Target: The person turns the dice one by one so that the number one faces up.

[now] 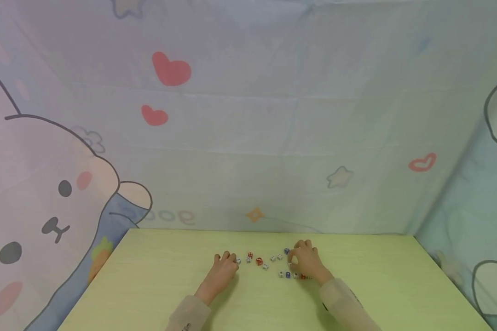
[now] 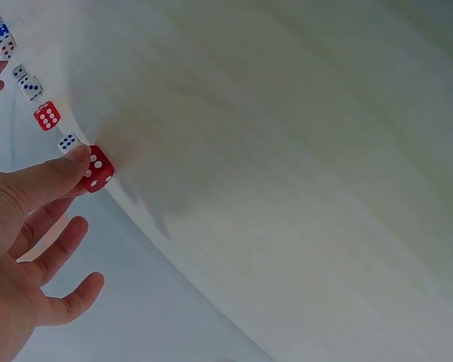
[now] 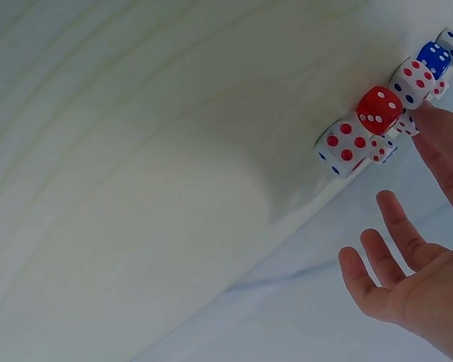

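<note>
Yellow-green desk, toward its far edge: left hand pinches a red, white-dotted cubic die; right hand beside a red-dotted white die, grip unclear.

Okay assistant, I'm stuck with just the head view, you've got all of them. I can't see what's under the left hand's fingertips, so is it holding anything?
Observer: Yes. In the left wrist view, the left hand pinches a red die.
Operator: By the right hand there's a row of dice. What colour are the pips on the end white die, the rightmost one?
Observer: The right wrist view shows red pips on its most visible face.
Operator: And on the red row die next to it?
Observer: White pips, as seen from that same wrist camera.
</note>
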{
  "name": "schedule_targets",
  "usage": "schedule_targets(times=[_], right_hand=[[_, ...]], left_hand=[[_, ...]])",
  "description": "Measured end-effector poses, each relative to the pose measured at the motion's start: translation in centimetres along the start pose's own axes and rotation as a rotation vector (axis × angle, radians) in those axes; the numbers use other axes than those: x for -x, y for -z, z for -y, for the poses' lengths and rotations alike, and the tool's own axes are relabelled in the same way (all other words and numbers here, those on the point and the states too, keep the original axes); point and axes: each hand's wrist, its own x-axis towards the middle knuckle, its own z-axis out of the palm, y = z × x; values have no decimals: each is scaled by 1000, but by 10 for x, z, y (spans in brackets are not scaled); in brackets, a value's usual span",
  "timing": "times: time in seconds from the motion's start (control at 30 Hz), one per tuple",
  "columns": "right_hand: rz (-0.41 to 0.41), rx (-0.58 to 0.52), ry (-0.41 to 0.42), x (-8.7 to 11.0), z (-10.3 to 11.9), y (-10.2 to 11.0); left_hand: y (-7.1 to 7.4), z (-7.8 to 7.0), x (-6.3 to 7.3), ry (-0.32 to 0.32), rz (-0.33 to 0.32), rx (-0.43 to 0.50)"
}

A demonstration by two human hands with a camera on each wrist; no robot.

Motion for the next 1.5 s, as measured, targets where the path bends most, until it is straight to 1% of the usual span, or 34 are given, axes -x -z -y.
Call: schedule_targets(times=[0.17, 0.53, 0.77, 1.0, 1.13, 1.27, 1.5], right_hand=[[11, -26, -3, 2, 0, 1], [10, -2, -6, 3, -3, 3], [9, 18, -18, 3, -9, 7], [-17, 45, -47, 13, -23, 20], [-7, 61, -77, 21, -35, 25], [8, 62, -80, 28, -42, 28], [41, 32, -94, 33, -45, 30]], left_hand=[[0, 0, 0, 2, 9, 13], [-1, 1, 0, 4, 19, 30], [-1, 2, -1, 9, 31, 63], [0, 1, -1, 11, 43, 57], [0, 0, 0, 16, 47, 71], [-1, 0, 0, 21, 50, 84], [-1, 0, -1, 18, 49, 54]])
